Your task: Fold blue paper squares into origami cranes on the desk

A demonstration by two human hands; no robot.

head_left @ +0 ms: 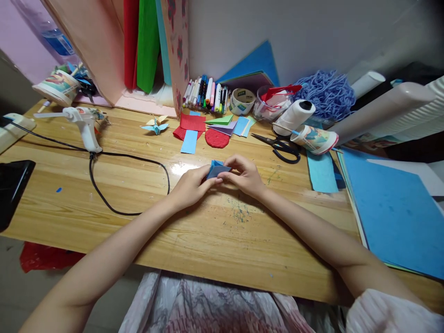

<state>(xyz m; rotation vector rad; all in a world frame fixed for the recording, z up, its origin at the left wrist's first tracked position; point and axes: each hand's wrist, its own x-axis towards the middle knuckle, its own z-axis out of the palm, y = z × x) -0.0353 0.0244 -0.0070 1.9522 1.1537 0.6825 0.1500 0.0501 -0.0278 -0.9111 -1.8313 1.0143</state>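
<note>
Between my two hands is a small piece of folded blue paper (218,169), with several layers and pointed corners showing. My left hand (190,186) pinches its left side, thumb along the near edge. On the right side, the thumb and bent fingers of my right hand (245,175) close on its corner. Both hands are low over the middle of the wooden table (194,240). Beyond them lie a red round paper piece (217,138), folded green paper (222,121), folded purple paper (222,128) and a light blue strip (189,142).
A white glue gun (86,127) stands at left, its black cord (128,158) looping toward my left hand. Black scissors (282,145) lie at right, near a tipped paper cup (314,138). Paper cranes (156,125) and markers (206,95) sit behind. Blue sheets (391,208) are stacked right.
</note>
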